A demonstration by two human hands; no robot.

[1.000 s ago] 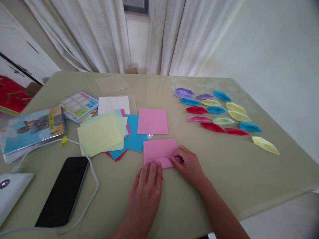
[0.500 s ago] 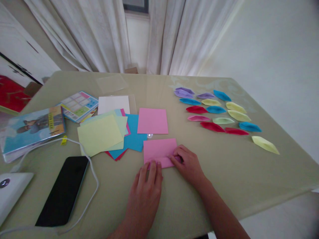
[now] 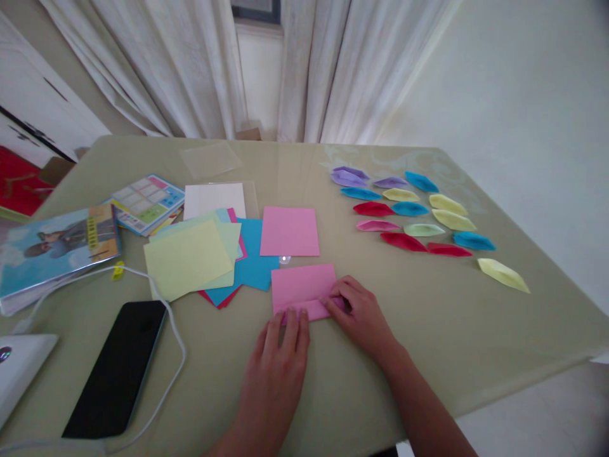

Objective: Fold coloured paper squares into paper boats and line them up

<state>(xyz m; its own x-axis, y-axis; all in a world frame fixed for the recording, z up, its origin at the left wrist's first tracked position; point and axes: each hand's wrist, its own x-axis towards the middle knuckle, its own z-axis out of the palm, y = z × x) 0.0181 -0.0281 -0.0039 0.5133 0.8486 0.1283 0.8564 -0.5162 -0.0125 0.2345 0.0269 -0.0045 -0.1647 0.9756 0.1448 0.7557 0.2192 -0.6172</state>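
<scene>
A pink sheet of paper lies on the table in front of me, its near edge folded up in a narrow strip. My left hand rests with outstretched fingertips on that strip's left part. At the right end, my right hand pinches the folded edge between thumb and bent fingers. The fold beneath my right fingers is partly hidden. Just beyond lies a second pink sheet, flat and square. To the left are a blue sheet and a fanned stack of pale yellow sheets.
Several folded paper boats or petals in mixed colours lie at the right. On the left are a black phone, a white cable, a white device, a picture-covered book and a printed booklet.
The view has shifted very slightly, moving the scene a little leftward. Both hands keep nearly the same places on the pink sheet.
</scene>
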